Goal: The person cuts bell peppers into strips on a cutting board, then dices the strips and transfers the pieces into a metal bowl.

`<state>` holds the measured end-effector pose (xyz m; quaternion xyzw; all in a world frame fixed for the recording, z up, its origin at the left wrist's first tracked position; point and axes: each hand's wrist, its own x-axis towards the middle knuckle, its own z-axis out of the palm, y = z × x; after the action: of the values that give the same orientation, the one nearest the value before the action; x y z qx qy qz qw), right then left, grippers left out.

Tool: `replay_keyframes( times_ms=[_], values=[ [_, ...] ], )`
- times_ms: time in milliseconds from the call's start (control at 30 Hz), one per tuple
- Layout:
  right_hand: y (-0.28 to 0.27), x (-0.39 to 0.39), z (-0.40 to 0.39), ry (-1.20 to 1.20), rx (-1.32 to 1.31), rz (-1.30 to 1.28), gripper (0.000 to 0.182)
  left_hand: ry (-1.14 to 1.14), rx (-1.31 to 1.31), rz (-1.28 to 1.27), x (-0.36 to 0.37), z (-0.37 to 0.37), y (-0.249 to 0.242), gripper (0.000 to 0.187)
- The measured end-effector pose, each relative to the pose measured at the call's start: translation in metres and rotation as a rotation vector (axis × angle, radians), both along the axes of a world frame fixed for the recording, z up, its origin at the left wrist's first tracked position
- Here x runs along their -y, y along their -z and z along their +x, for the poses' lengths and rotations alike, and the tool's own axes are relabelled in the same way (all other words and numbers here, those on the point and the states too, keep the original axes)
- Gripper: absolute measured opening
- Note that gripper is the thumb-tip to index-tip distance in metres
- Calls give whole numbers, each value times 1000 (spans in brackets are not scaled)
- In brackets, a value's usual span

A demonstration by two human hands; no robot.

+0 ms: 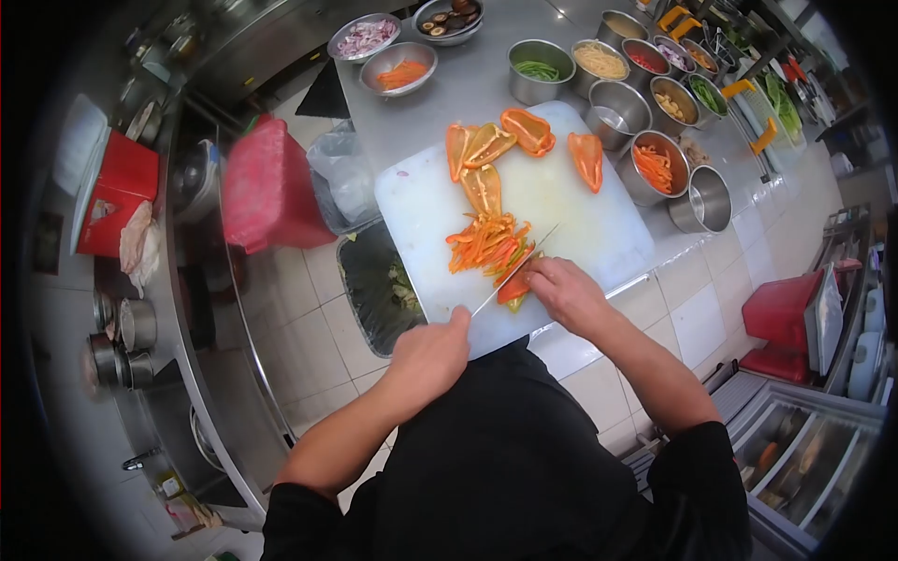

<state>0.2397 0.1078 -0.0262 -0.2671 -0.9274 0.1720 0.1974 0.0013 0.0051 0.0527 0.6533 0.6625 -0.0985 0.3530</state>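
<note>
On the white cutting board (599,234), my left hand (430,360) is closed around the handle of a knife (510,274), whose blade points up and to the right. My right hand (564,292) has its fingers bent together over an orange pepper piece (520,283) beside the blade. Just beyond the blade lies a pile of pepper strips (479,245). Several opened pepper pieces rest farther back, one of them (482,190) touching the pile and another (586,161) lying apart at the right.
Metal bowls of cut vegetables (399,69) stand at the back left of the steel table (468,84). More metal containers (652,168) line the right side. A lined bin (379,290) and a red container (271,187) are left of the board.
</note>
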Motion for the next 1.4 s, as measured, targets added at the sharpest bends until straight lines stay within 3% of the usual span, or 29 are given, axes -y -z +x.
replay_keyframes(
  times_ms=[67, 167, 267, 467, 667, 767, 867, 1067, 1167, 1267, 1400],
  values=[
    [8, -1, -1, 13, 7, 29, 25, 4, -3, -12, 10, -5, -18, 19],
    [4, 2, -3, 35, -26, 31, 24, -19, 35, -24, 1, -4, 11, 21],
    [9, 1, 0, 34, 17, -2, 24, -47, 0, -58, -3, -3, -18, 23],
    [3, 2, -1, 20, -12, -7, 21, -42, 43, -85, -7, -7, 16, 23],
    [7, -1, 3, -10, 4, -29, 22, -36, -27, -47, 9, -2, -26, 23],
    [5, -1, 0, -9, -27, -41, 20, -21, -4, -27, 7, -4, 10, 22],
    [6, 0, 1, -5, -21, -14, 20, -30, -41, -58, -2, 0, -13, 21],
    [10, 0, 0, 22, -22, 5, 20, -3, -28, -42, -7, 1, 8, 25],
    [8, 1, 1, 44, -17, -2, 20, -20, -26, -105, 2, 1, -20, 26],
    [15, 1, 1, 42, -68, 9, 20, -30, 5, -82, 0, 0, 13, 26],
    [10, -4, 1, 36, -83, -13, 11, 0, -19, -81, -11, -1, -2, 24]
  ],
)
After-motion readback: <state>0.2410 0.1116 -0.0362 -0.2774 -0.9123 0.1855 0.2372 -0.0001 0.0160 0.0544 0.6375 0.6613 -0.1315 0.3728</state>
